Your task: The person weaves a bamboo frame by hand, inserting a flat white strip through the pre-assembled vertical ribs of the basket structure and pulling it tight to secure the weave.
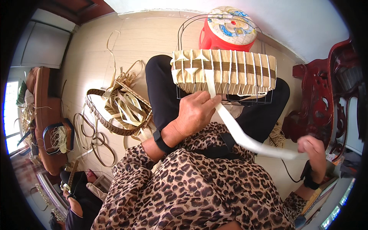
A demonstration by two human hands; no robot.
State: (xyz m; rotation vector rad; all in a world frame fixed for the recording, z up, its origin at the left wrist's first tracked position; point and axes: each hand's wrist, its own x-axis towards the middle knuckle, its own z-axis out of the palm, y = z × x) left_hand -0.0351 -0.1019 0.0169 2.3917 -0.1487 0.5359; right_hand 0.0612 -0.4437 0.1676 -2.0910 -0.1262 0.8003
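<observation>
Across my knees rests a half-woven basket [241, 78] of tan strips on a dark wire frame [180, 36], with a brown band and several pale wrapped ribs. A long flat cream strip [239, 134] comes off its front face near the left third. My left hand [197, 113] is closed on this strip just below the basket, thumb and forefinger pinching it. Stretched out to the far right, my right hand [312, 149] has its fingers curled by the strip's other end, which is blurred. Between the hands the strip sags slightly.
A red stool [230, 28] with a patterned top stands behind the basket. Left on the floor lies a brown woven basket [115, 128] filled with pale strips, beside loose brown coils [101, 149]. Carved dark red furniture [318, 92] stands right. Another person's arm [74, 207] shows lower left.
</observation>
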